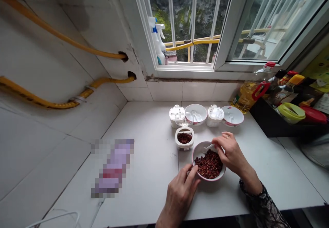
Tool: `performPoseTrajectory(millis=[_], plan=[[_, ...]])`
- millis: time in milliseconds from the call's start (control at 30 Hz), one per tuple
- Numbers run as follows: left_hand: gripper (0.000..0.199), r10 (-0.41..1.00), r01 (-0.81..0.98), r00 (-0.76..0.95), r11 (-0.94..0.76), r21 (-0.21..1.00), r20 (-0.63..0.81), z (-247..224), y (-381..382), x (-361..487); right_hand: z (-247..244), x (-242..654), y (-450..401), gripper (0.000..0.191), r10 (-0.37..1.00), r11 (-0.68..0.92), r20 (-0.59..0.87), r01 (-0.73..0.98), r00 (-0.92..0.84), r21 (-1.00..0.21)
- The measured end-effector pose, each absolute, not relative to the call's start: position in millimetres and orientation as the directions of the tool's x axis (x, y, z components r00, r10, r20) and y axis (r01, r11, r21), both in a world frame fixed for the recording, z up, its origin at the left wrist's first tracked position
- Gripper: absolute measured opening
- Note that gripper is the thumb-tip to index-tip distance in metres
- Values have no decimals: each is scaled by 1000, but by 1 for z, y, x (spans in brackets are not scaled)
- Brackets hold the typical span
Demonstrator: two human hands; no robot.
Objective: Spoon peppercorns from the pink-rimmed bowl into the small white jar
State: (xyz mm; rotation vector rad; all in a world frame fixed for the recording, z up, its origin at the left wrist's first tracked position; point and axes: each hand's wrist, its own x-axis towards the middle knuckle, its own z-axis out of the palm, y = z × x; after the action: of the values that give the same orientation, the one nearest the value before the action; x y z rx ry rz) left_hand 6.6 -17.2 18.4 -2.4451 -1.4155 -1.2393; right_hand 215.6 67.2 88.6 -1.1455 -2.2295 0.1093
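Observation:
A white bowl (pixel 194 155) with a pink rim sits near the counter's front and holds dark red Sichuan peppercorns (pixel 209 165). My left hand (pixel 181 190) grips its left side, thumb and fingers at the rim. Over the bowl's right side, my right hand (pixel 230 152) is closed on the handle of a small white spoon (pixel 207 148), whose far end rests among or near the peppercorns. Just behind the bowl stands a white seasoning jar (pixel 184 145), its clear lid (pixel 184 119) raised, with similar peppercorns inside.
Behind are two lidded white jars (pixel 215 115) and two bowls (pixel 196 106) with white spoons. An oil bottle (pixel 250 92) and a black rack (pixel 266 118) of condiments stand right. A blurred purple object (pixel 115 166) lies left. Yellow pipes (pixel 59 41) run along the wall.

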Motion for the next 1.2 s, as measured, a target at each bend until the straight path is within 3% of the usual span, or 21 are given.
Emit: performPoseTrajectory(millis=[200, 500, 700, 800, 1200], plan=[[26, 709, 750, 260, -576, 326, 655, 18, -18, 6, 86, 202, 63, 23, 788, 615, 384, 638, -481, -464], [28, 735, 746, 259, -564, 354, 627, 19, -18, 4, 86, 207, 61, 21, 934, 358, 281, 592, -221, -722], [24, 722, 748, 263, -571, 338, 640, 20, -17, 4, 84, 209, 61, 20, 949, 299, 296, 589, -104, -751], [24, 730, 748, 266, -569, 343, 630, 19, -17, 4, 86, 208, 61, 20, 971, 225, 231, 554, -60, -802], [25, 726, 741, 268, -575, 346, 633, 20, -18, 4, 90, 203, 62, 21, 999, 40, 48, 247, 27, -968]])
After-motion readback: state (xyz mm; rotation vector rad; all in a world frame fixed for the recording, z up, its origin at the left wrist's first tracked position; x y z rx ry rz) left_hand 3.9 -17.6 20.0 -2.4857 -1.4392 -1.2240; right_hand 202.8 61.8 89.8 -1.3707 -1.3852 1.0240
